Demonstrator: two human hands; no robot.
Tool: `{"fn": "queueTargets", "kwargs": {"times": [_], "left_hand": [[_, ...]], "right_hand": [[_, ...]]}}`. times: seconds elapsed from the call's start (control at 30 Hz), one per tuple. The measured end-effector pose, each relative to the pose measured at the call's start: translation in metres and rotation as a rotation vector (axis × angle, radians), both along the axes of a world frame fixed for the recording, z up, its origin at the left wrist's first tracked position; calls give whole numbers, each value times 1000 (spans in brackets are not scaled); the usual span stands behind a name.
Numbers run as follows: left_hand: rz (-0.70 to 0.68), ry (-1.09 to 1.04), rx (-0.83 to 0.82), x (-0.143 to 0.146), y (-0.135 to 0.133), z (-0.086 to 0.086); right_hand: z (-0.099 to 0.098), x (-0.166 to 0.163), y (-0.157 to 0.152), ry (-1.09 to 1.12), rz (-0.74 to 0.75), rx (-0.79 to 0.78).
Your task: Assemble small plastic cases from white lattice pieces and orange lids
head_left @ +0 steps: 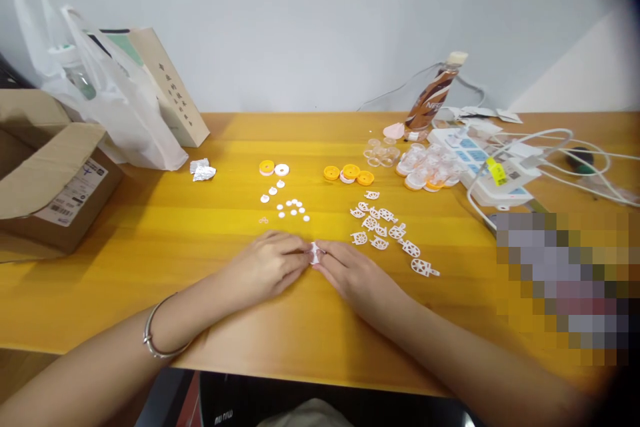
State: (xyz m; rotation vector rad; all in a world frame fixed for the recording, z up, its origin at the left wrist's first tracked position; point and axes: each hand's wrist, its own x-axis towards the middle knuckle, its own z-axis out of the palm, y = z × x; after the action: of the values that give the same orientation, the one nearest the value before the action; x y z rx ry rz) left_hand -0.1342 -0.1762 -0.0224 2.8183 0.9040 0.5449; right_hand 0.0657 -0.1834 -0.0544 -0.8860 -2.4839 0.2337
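Both hands meet at table centre: left hand (267, 267) and right hand (350, 273) rest knuckles-up on the yellow wooden table (150, 260), fingertips pressed together around a small white plastic piece (315, 253), pinched between the two hands, only partly visible so its shape is unclear; a silver bracelet (157, 340) sits on the left wrist; just right of the right hand lies a scatter of white wheel-shaped parts (385, 230), one of them apart at the near right end; beyond the left hand, small white discs (293, 208) lie loose in a cluster; farther back an orange spool and a white one (274, 168) sit side by side, with three more orange spools (349, 174) to their right; a heap of clear plastic parts (427, 170) lies near a white power strip (487, 167) with white cables running off right; a brown drink bottle (433, 95) stands behind the heap, leaning; crumpled foil (203, 170) lies left of the spools; at far left an open cardboard box (50, 167), a white plastic bag (110, 100) and a paper bag (167, 87) against the wall; blurred patch at right edge, contents unreadable
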Motion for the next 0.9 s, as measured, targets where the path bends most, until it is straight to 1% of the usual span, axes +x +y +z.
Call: {"fn": "queueTargets", "kwargs": {"times": [0.07,0.1,0.2,0.23,0.3,0.43,0.53,0.6,0.67,0.83,0.9], "left_hand": [[40,-89,-17,-5,7,2],[96,-134,-17,-9,12,2],[330,-199,-7,-21,31,0],[385,-198,-21,-24,36,-2],[446,-189,-67,-28,45,-7],[452,-188,-125,-25,50,-15],[443,-180,-126,-22,49,-16],[448,-161,-117,-22,49,-15],[445,-114,-83,-24,49,-14],[414,57,89,-26,44,-12],[391,77,106,-23,39,-10]], "right_hand": [[1,-1,1,37,-24,-11],[2,-1,1,58,-36,-22],[3,-1,3,112,-48,-78],[3,-1,4,131,-46,-101],[4,-1,5,168,-50,-154],[6,-1,6,200,-95,-272],[7,-1,6,220,-110,-316],[7,-1,7,241,-94,-337],[6,-1,7,256,-71,-360],[7,-1,8,265,-52,-395],[7,-1,8,266,-51,-398]]}}
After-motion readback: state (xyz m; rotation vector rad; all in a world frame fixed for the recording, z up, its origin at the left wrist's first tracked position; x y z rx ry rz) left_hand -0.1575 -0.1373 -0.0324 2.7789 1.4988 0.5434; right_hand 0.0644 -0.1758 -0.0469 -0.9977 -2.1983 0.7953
